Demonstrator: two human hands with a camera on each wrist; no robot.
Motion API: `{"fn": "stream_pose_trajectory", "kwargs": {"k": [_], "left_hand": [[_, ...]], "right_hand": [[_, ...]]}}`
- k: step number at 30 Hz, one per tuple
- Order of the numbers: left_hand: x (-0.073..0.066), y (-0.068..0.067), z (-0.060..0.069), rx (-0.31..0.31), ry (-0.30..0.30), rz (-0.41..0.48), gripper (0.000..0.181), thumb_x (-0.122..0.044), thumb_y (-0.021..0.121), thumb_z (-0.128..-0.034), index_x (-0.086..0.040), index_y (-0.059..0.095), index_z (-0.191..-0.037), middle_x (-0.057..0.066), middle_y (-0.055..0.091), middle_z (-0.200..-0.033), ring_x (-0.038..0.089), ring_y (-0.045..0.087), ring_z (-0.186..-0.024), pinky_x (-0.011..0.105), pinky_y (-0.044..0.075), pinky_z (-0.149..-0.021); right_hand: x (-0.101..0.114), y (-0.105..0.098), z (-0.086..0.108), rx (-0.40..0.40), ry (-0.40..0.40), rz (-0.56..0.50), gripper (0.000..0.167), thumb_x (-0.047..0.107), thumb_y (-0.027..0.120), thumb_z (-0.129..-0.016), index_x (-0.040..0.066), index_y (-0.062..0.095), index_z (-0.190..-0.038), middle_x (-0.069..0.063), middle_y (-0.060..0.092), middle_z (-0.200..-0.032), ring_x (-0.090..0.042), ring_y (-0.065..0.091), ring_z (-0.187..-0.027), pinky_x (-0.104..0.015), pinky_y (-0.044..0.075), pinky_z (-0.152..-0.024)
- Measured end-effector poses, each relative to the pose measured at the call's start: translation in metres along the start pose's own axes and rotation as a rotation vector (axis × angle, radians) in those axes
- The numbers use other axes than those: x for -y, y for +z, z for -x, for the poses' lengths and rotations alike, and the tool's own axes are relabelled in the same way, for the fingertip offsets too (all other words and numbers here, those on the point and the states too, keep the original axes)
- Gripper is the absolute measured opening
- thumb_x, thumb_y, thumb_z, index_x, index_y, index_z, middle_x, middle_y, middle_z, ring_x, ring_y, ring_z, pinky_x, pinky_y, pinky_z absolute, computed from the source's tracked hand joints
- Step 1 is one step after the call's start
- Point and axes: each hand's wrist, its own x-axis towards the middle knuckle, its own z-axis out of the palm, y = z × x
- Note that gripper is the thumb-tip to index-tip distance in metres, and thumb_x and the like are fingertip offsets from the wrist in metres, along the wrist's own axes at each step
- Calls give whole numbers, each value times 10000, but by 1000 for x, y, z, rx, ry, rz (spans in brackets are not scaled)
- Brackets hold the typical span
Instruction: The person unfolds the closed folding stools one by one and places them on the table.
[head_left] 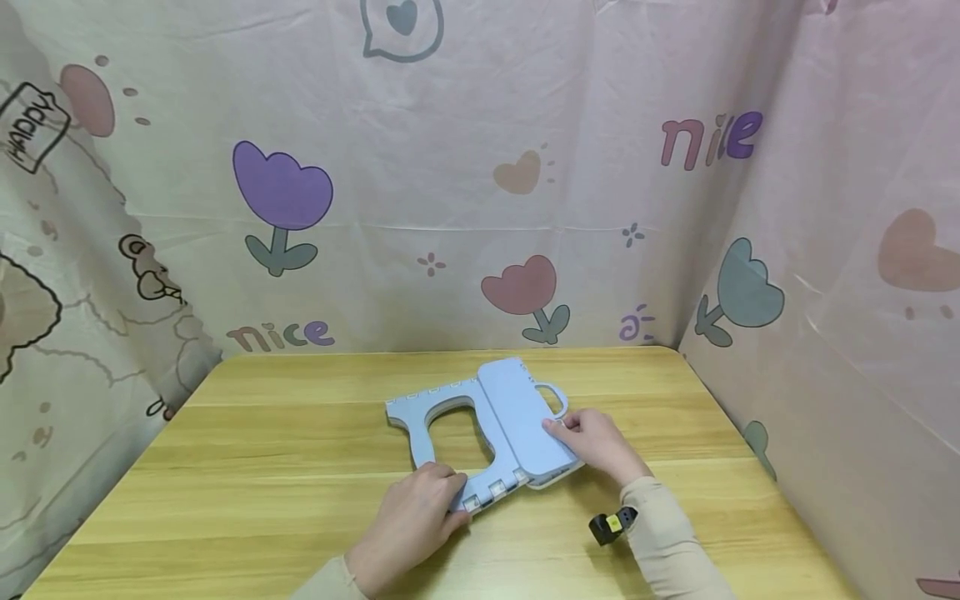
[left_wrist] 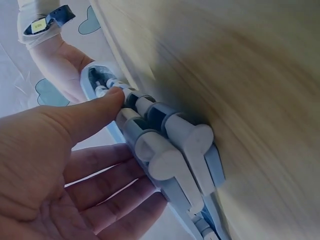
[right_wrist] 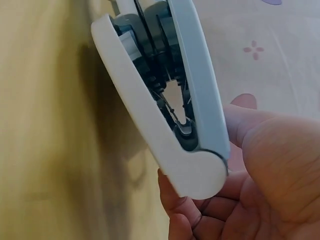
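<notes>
A light blue folding stool [head_left: 528, 425], folded nearly flat, is held tilted just over the wooden table. Its leg frame has a large cut-out, and a loop handle [head_left: 557, 398] sticks out beyond the seat panel. My left hand [head_left: 416, 512] grips the near corner of the leg frame; in the left wrist view its thumb presses on the white hinge knuckles [left_wrist: 165, 155] and the fingers lie along the other side. With my right hand [head_left: 596, 442] I hold the seat's right edge close to the handle. The right wrist view shows the white end joint [right_wrist: 200, 175] and a V-shaped gap between the panels.
The wooden table [head_left: 247, 467] extends around the stool. Patterned cloth [head_left: 420, 283] hangs behind it and at both sides. A black wrist camera [head_left: 611, 525] with a yellow label sits on the right sleeve.
</notes>
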Motion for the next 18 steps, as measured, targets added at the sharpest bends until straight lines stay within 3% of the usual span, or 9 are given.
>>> {"fn": "stream_pose_trajectory", "kwargs": {"k": [5,18], "left_hand": [[2,-2,2,-28,10,28,331,-339,913,-849,-111,775,-1045,5,779,-994,146,698,-873,296,605,-657],[4,-3,2,-100,29,137,413,-281,915,-847,-57,782,-1168,64,813,-1093,203,777,-945,370,664,-800]], "right_hand": [[11,-10,4,-12,-8,-26,389,434,708,-1028,54,720,-941,-62,722,-848,-169,618,-741,-276,507,-638],[35,-37,16,-38,-60,-15,445,452,696,-1031,11,743,-1070,-75,743,-921,-174,648,-814,-295,543,-726]]}}
